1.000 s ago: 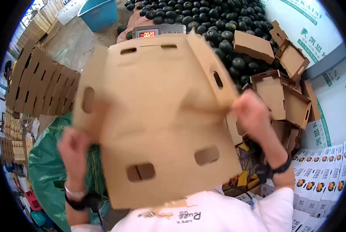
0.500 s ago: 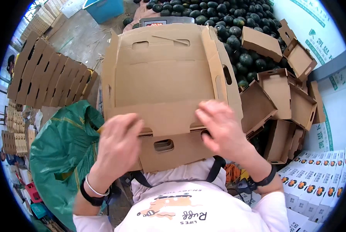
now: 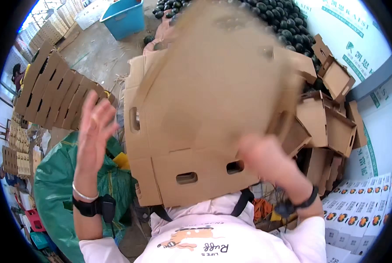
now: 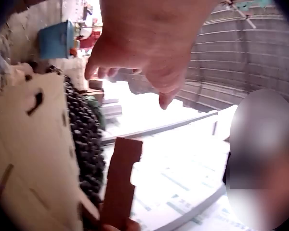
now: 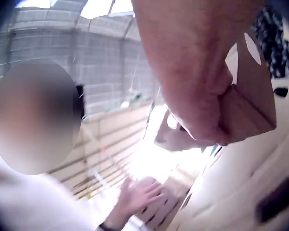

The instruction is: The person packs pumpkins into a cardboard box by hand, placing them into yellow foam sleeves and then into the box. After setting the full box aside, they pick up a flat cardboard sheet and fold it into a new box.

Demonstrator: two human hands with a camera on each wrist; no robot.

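My left hand point(image 3: 96, 125) is raised beside the cardboard, fingers spread and holding nothing; in the left wrist view the same hand point(image 4: 139, 53) hangs over open space. My right hand point(image 3: 264, 155) grips the near edge of a cardboard box point(image 3: 218, 83), which is blurred by motion and tilted up toward the far side. In the right wrist view, my right hand's fingers point(image 5: 202, 130) curl round a folded corner of that box point(image 5: 253, 108). Under it, in front of my body, lies a flat cardboard blank point(image 3: 152, 175) with handle slots.
Dark green squashes or melons point(image 3: 288, 26) are heaped at the back. Open cardboard trays point(image 3: 312, 114) lie piled at right, beside printed white cartons point(image 3: 358, 210). At left stand stacked trays point(image 3: 51, 87) and a green sack point(image 3: 60, 175); a blue tub point(image 3: 123, 19) is behind.
Both hands were pressing the near flap of the box down. Now the right hand has lifted the box up and away, uncovering the blank beneath, and the left hand has moved off to the left.
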